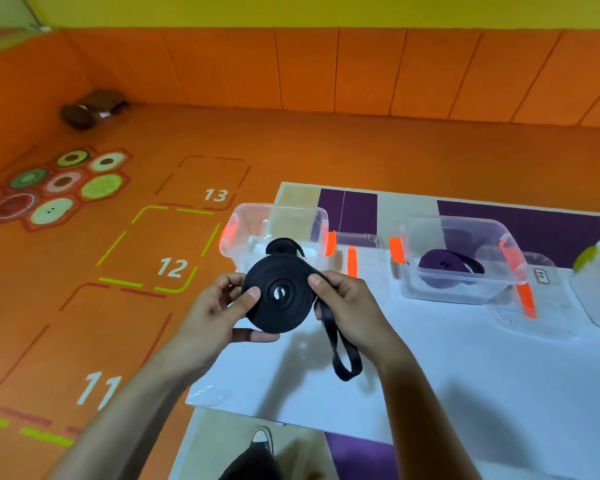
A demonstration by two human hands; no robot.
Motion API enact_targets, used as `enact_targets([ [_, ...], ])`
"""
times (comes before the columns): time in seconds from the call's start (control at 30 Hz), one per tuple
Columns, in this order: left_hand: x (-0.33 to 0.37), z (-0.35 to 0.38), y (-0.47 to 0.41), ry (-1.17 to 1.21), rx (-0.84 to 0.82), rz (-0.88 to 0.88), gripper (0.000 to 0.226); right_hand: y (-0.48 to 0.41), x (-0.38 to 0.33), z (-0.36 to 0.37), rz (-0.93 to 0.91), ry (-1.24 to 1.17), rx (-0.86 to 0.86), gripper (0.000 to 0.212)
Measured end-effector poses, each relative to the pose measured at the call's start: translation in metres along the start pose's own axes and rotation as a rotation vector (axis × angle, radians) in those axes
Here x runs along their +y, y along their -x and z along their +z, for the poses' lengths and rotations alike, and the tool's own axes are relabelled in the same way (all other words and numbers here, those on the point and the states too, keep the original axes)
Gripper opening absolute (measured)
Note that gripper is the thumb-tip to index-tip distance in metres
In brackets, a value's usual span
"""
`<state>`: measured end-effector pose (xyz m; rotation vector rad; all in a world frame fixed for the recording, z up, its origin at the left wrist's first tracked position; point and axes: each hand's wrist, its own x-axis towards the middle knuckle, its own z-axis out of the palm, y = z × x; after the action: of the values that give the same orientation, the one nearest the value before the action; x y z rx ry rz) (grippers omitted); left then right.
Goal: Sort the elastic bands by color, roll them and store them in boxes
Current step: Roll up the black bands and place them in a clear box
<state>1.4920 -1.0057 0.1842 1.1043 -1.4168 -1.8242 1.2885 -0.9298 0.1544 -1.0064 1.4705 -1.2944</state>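
The left hand and right hand are gripping the black band and rolling it, and I think its loose end is needing winding next.

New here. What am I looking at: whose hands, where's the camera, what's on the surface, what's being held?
There is no machine here. These are a person's two bare hands, filmed by one wide-angle camera worn on the head, looking forward and down, so this is the only view. The left hand and right hand both grip a black elastic band that is coiled into a flat roll. Its unrolled end hangs as a loop below the right hand. On the white surface stand two clear plastic boxes with orange clips. The left box sits behind the roll, and the right box holds a purple band.
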Motion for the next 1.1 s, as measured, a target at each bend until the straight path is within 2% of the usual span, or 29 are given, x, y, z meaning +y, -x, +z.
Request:
enact_targets([
  [0.07, 0.002, -0.013, -0.001, -0.033, -0.033, -0.074, 0.020, -0.008, 0.000, 0.003, 0.012, 0.077, -0.069, 0.029],
  [0.17, 0.013, -0.037, -0.008, -0.253, -0.112, -0.135, 0.044, -0.018, -0.003, 0.009, 0.032, 0.131, -0.184, 0.033],
  [0.2, 0.018, -0.043, -0.012, -0.328, -0.129, -0.132, 0.044, -0.021, -0.005, 0.012, 0.031, 0.141, -0.220, 0.032],
  [0.3, 0.030, -0.053, -0.029, -0.456, -0.184, -0.051, 0.013, -0.035, -0.010, 0.021, 0.023, 0.153, -0.263, 0.029],
  [0.4, 0.032, -0.059, -0.047, -0.407, -0.193, 0.008, 0.009, -0.052, -0.010, 0.025, 0.056, 0.100, -0.198, 0.023],
  [0.47, 0.030, -0.065, -0.060, -0.336, -0.095, 0.039, 0.009, -0.061, -0.006, 0.024, 0.069, 0.024, -0.132, 0.009],
  [0.57, 0.035, -0.078, -0.081, -0.193, 0.097, 0.089, 0.009, -0.069, 0.008, 0.024, 0.096, -0.119, 0.081, 0.022],
  [0.67, 0.041, -0.090, -0.100, -0.125, 0.136, 0.100, 0.008, -0.078, 0.013, 0.030, 0.137, -0.245, 0.253, 0.021],
  [0.87, 0.029, -0.109, -0.123, -0.074, 0.182, 0.064, 0.006, -0.105, 0.021, 0.046, 0.269, -0.116, 0.465, 0.024],
  [0.97, 0.017, -0.118, -0.130, -0.058, 0.196, 0.034, 0.007, -0.109, 0.030, 0.049, 0.380, -0.274, 0.485, 0.018],
  [1.03, 0.011, -0.122, -0.136, -0.038, 0.198, 0.013, 0.010, -0.111, 0.035, 0.053, 0.419, -0.452, 0.429, 0.009],
  [1.1, 0.007, -0.125, -0.141, -0.022, 0.190, -0.008, 0.010, -0.112, 0.039, 0.056, 0.436, -0.591, 0.357, 0.014],
])
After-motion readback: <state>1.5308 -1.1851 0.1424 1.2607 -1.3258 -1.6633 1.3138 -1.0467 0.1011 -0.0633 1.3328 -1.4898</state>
